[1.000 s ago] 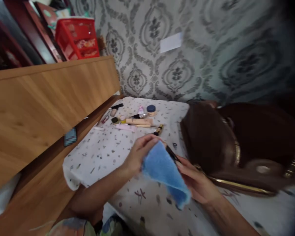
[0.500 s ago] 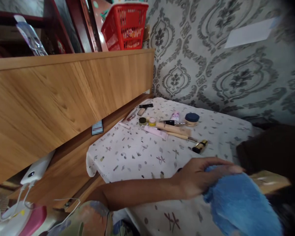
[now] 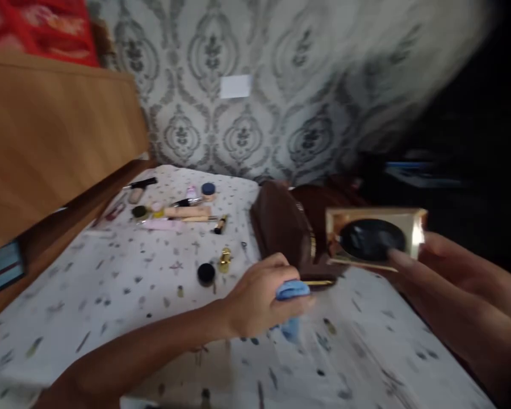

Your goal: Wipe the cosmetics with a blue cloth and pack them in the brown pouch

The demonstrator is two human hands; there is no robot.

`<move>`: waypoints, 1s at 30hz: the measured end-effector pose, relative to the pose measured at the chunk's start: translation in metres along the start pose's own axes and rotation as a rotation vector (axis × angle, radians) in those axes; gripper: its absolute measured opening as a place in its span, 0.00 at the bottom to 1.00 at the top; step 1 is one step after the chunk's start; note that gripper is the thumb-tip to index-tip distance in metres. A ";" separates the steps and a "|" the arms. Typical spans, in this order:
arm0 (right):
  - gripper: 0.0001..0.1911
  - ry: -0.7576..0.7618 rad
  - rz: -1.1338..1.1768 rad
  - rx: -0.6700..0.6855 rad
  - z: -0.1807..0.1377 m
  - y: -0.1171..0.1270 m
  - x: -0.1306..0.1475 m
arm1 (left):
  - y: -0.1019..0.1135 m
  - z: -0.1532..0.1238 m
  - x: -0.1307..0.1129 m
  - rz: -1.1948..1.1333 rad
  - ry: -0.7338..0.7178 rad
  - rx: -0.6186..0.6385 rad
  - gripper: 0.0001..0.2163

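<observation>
My left hand (image 3: pixel 262 298) is closed around a bunched blue cloth (image 3: pixel 290 295) just above the patterned white table cover (image 3: pixel 111 284). My right hand (image 3: pixel 460 289) holds up a square gold compact (image 3: pixel 372 238) with a dark round centre, at the right of the view. A brown bag (image 3: pixel 287 224) lies on the table behind both hands. A small black round lid (image 3: pixel 206 274) and a small gold item (image 3: pixel 225 259) lie just left of my left hand. The picture is motion-blurred.
Several cosmetics lie in a row at the far left of the table: a black pencil (image 3: pixel 141 183), a beige tube (image 3: pixel 186 212), a blue-lidded jar (image 3: pixel 208 190). A wooden board (image 3: pixel 46 142) runs along the left. Patterned wallpaper (image 3: pixel 247 113) stands behind. A red basket (image 3: pixel 38 28) sits top left.
The view swung right. My right hand has lifted the gold compact clear of the cloth. My left hand has bunched the blue cloth up and lowered it toward the table.
</observation>
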State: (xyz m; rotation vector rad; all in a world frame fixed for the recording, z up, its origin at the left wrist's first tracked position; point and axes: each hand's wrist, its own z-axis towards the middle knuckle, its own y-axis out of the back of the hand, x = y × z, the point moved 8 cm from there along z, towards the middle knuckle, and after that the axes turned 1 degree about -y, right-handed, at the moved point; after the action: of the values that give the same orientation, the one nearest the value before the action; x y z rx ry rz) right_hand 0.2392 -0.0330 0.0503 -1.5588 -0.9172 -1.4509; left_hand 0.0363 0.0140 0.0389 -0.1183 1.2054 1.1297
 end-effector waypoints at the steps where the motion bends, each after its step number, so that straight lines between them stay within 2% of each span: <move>1: 0.14 0.092 -0.137 -0.044 0.001 0.005 0.014 | -0.005 0.003 -0.007 0.156 -0.088 0.029 0.10; 3: 0.14 0.243 -0.292 -0.063 0.009 0.007 0.038 | -0.015 0.010 -0.018 0.458 -0.262 0.062 0.04; 5: 0.16 0.399 -0.524 -0.063 0.019 0.005 0.058 | -0.022 0.018 -0.024 0.701 -0.388 0.069 0.03; 8: 0.14 0.535 -0.896 -0.069 0.037 -0.005 0.074 | -0.025 0.031 -0.021 0.905 -0.447 0.075 0.06; 10: 0.10 0.517 -1.167 -0.092 0.051 -0.016 0.075 | -0.025 0.038 -0.017 0.959 -0.458 0.090 0.07; 12: 0.09 0.427 -1.404 -0.084 0.067 -0.028 0.069 | -0.025 0.042 -0.012 0.974 -0.465 0.102 0.07; 14: 0.10 0.349 -1.558 -0.032 0.080 -0.042 0.060 | -0.026 0.043 -0.008 0.988 -0.461 0.099 0.07; 18: 0.15 0.276 -1.630 0.077 0.096 -0.064 0.043 | -0.029 0.041 -0.005 1.025 -0.478 0.072 0.07; 22: 0.20 0.213 -1.635 0.131 0.102 -0.074 0.028 | -0.029 0.041 -0.006 1.007 -0.494 0.053 0.07; 30: 0.18 0.019 -1.590 0.069 0.130 -0.074 0.001 | -0.027 0.039 -0.005 0.977 -0.489 0.003 0.04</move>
State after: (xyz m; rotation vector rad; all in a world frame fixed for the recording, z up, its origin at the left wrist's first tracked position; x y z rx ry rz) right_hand 0.2261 0.1159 0.0545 -0.5243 -2.3896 -2.2980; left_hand 0.0831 0.0218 0.0462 0.7892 0.7986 1.8513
